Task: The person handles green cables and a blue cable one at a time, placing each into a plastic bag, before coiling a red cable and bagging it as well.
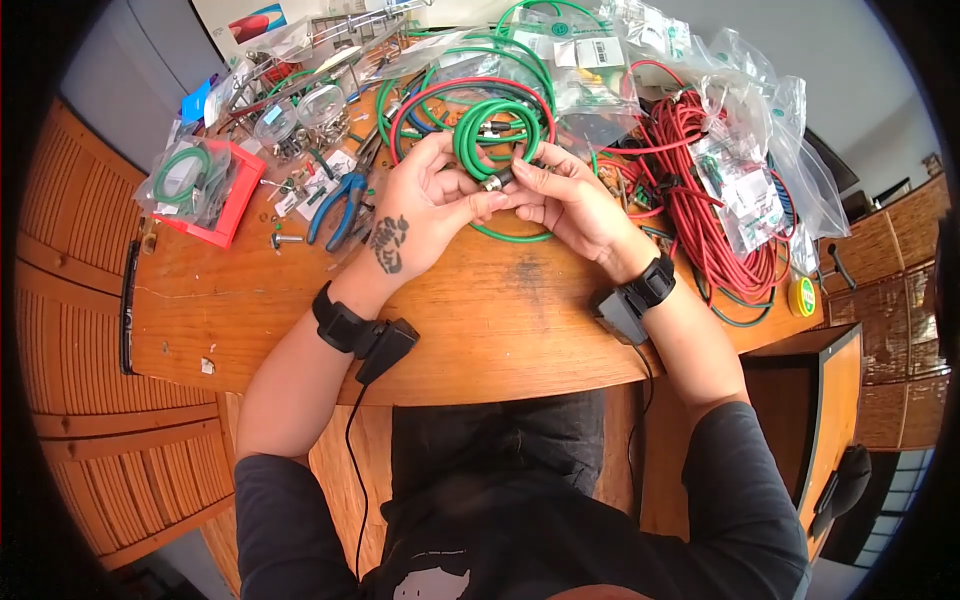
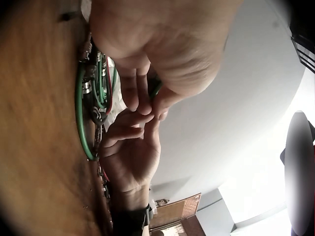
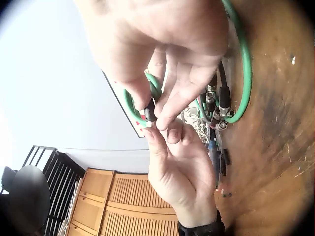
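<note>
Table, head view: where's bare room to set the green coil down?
Bare wood: between left forearm and right forearm; also front left, this side of red tray, bar white scraps. Crowded: far side (bags, pliers, green cables); right (red cable bundle).

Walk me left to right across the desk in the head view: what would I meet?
Red tray → blue-handled pliers → left hand → coiled green cable → right hand → red cable bundle → round yellow item.

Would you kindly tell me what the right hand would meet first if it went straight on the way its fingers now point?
Most likely the left hand, which lies just past the black connector that the right hand pinches; whether the hands already touch is hard to judge.
</note>
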